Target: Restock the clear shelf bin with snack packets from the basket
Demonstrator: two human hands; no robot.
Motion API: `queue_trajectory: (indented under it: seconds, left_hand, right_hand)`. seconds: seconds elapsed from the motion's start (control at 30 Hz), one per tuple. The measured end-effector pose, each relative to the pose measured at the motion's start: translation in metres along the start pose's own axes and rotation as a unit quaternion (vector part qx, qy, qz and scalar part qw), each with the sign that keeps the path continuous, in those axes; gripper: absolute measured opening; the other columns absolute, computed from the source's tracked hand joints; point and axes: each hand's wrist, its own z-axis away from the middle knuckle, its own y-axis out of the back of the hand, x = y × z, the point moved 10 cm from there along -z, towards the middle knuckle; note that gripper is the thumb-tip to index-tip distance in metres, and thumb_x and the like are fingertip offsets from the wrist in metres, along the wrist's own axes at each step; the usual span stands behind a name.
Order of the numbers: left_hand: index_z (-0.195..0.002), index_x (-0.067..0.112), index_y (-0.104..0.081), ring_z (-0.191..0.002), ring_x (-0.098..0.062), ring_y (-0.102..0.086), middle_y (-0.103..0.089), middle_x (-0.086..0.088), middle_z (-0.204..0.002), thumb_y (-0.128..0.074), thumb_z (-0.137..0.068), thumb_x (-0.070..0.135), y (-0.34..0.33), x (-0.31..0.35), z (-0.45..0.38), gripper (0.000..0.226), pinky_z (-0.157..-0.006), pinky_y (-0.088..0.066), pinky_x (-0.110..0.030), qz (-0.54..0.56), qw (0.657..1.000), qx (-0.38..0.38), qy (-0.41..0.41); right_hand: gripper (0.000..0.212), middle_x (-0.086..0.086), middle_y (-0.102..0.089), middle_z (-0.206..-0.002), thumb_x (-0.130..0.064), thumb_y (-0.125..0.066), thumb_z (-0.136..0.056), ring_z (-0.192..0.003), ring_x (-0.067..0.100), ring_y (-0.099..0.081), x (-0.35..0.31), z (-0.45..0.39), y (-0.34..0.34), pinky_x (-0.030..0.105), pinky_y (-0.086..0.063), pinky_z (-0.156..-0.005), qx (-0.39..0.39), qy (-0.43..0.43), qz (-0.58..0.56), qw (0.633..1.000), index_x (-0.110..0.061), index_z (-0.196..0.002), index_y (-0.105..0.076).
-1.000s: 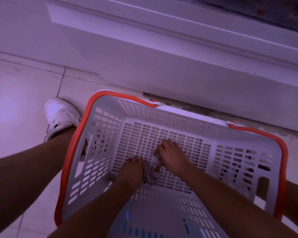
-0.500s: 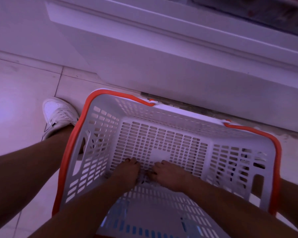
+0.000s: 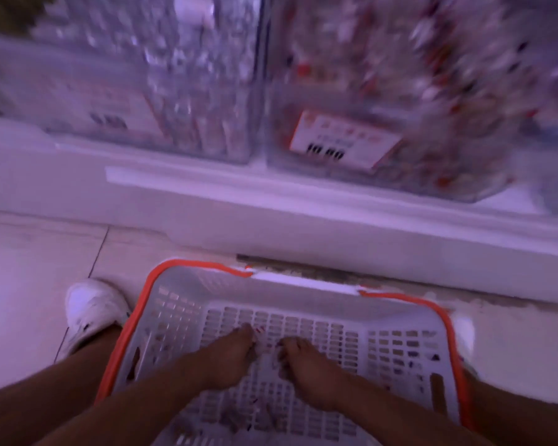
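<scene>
**A:** Since the basket [image 3: 298,320] looks nearly bare, would you say the restocking is close to done?

**B:** That's my judgement. Only a few small scraps of packet [image 3: 264,349] show on its slotted floor, between the two hands and a little nearer the camera. The clear shelf bin [image 3: 384,101] on the right is packed high with red-and-white packets, so most of the stock seems to be shelved already.

**A:** What's left, then?

**B:** Gathering the last bits from the basket floor and lifting them up to the bin. Neither has happened yet; both hands are down inside the basket.

**A:** Are they holding anything?

**B:** The left hand [image 3: 229,355] and the right hand [image 3: 306,365] have their fingers curled down toward the remnants, with a sliver of red-striped wrapper at the left fingertips. Whether either truly grips a packet I cannot tell; the fingers hide it and the picture is blurred.

**A:** Counts?

**B:** One basket, grey with an orange rim, standing on the floor against the shelf base. Two clear bins side by side; a second bin [image 3: 142,75] on the left holds silvery packets. One orange-edged price tag [image 3: 342,143] on the right bin's front, and a fainter label on the left one. One white shoe [image 3: 91,307] beside the basket. Loose packets in the basket: too smeared to count, only a handful.
</scene>
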Motion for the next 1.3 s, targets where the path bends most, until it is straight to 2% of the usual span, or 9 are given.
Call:
queue_trajectory:
  seconds: [0.1, 0.27, 0.4, 0.5, 0.67, 0.8, 0.93, 1.2, 1.3]
  left_hand:
    - [-0.103, 0.008, -0.049, -0.077, 0.012, -0.051, -0.054, 0.002, -0.088, -0.041, -0.103, 0.004, 0.094, 0.097, 0.022, 0.008, -0.075, -0.037, -0.004, 0.047, 0.993, 0.03, -0.104]
    - [-0.102, 0.013, -0.056, -0.057, -0.013, -0.053, -0.056, 0.001, -0.068, -0.059, -0.092, 0.033, 0.219, 0.223, 0.108, 0.023, -0.048, -0.049, -0.024, 0.14, 0.966, 0.117, -0.183]
    - [-0.101, 0.044, -0.061, -0.073, 0.001, -0.063, -0.067, 0.015, -0.082, -0.062, -0.081, 0.051, 0.291, 0.287, 0.17, 0.021, -0.063, -0.046, -0.009, 0.032, 0.894, 0.354, -0.274]
    - [-0.108, 0.049, -0.059, -0.095, 0.013, -0.056, -0.057, 0.031, -0.099, -0.071, -0.087, 0.037, 0.301, 0.31, 0.172, 0.027, -0.076, -0.038, -0.001, -0.042, 0.856, 0.428, -0.287]
    - [-0.115, 0.041, -0.063, -0.087, 0.007, -0.054, -0.059, 0.024, -0.099, -0.076, -0.082, 0.039, 0.299, 0.306, 0.131, 0.036, -0.075, -0.042, -0.015, -0.083, 0.869, 0.414, -0.257]
    - [-0.121, 0.05, -0.049, -0.087, 0.011, -0.053, -0.054, 0.035, -0.096, -0.077, -0.081, 0.042, 0.308, 0.304, 0.117, 0.049, -0.075, -0.037, -0.005, -0.079, 0.866, 0.419, -0.261]
    - [-0.118, 0.043, -0.061, -0.089, 0.011, -0.054, -0.054, 0.035, -0.096, -0.077, -0.081, 0.039, 0.315, 0.301, 0.107, 0.04, -0.075, -0.037, -0.006, -0.065, 0.868, 0.414, -0.267]
    - [-0.12, 0.042, -0.063, -0.092, 0.01, -0.054, -0.055, 0.028, -0.096, -0.076, -0.083, 0.039, 0.312, 0.303, 0.108, 0.039, -0.074, -0.041, -0.011, -0.07, 0.865, 0.411, -0.28]
    - [-0.12, 0.04, -0.064, -0.092, 0.006, -0.055, -0.058, 0.024, -0.099, -0.077, -0.082, 0.038, 0.31, 0.308, 0.11, 0.04, -0.075, -0.042, -0.01, -0.059, 0.859, 0.419, -0.286]
  right_hand:
    - [0.011, 0.004, -0.054, -0.09, -0.005, -0.047, -0.095, -0.076, 0.01, -0.055, -0.023, 0.033, 0.118, 0.021, -0.043, -0.07, 0.118, -0.021, -0.232, 0.965, -0.013, -0.102, -0.051]
    - [0.017, 0.002, -0.065, -0.094, 0.001, -0.066, -0.09, -0.086, 0.012, -0.058, -0.071, 0.172, 0.291, 0.032, -0.049, -0.078, 0.238, 0.094, -0.285, 0.924, -0.001, -0.106, -0.061]
    - [0.028, -0.008, -0.073, -0.097, -0.005, -0.074, -0.083, -0.089, -0.003, -0.066, -0.099, 0.272, 0.39, 0.011, -0.047, -0.081, 0.383, 0.137, -0.173, 0.897, -0.015, -0.109, -0.068]
    - [0.031, -0.011, -0.068, -0.099, -0.017, -0.076, -0.083, -0.094, 0.002, -0.062, -0.103, 0.274, 0.437, 0.023, -0.048, -0.085, 0.42, 0.052, 0.067, 0.904, -0.023, -0.112, -0.068]
    - [0.026, -0.005, -0.068, -0.097, -0.033, -0.071, -0.078, -0.092, 0.018, -0.063, -0.072, 0.217, 0.454, 0.034, -0.052, -0.076, 0.295, -0.1, 0.25, 0.917, -0.023, -0.101, -0.064]
    - [0.022, 0.003, -0.068, -0.099, -0.023, -0.061, -0.078, -0.094, 0.026, -0.063, -0.075, 0.195, 0.458, 0.032, -0.048, -0.07, 0.282, -0.093, 0.303, 0.906, -0.026, -0.099, -0.063]
    - [0.021, 0.001, -0.067, -0.107, -0.028, -0.06, -0.087, -0.096, 0.024, -0.064, -0.064, 0.18, 0.445, 0.037, -0.055, -0.079, 0.24, -0.086, 0.309, 0.916, -0.027, -0.107, -0.064]
    - [0.014, 0.001, -0.067, -0.098, -0.028, -0.065, -0.083, -0.093, 0.022, -0.063, -0.07, 0.197, 0.463, 0.033, -0.051, -0.076, 0.264, -0.086, 0.326, 0.904, -0.023, -0.096, -0.069]
    - [0.019, -0.004, -0.071, -0.097, -0.028, -0.062, -0.091, -0.089, 0.013, -0.065, -0.085, 0.23, 0.477, 0.029, -0.051, -0.079, 0.383, -0.016, 0.233, 0.894, -0.023, -0.104, -0.074]
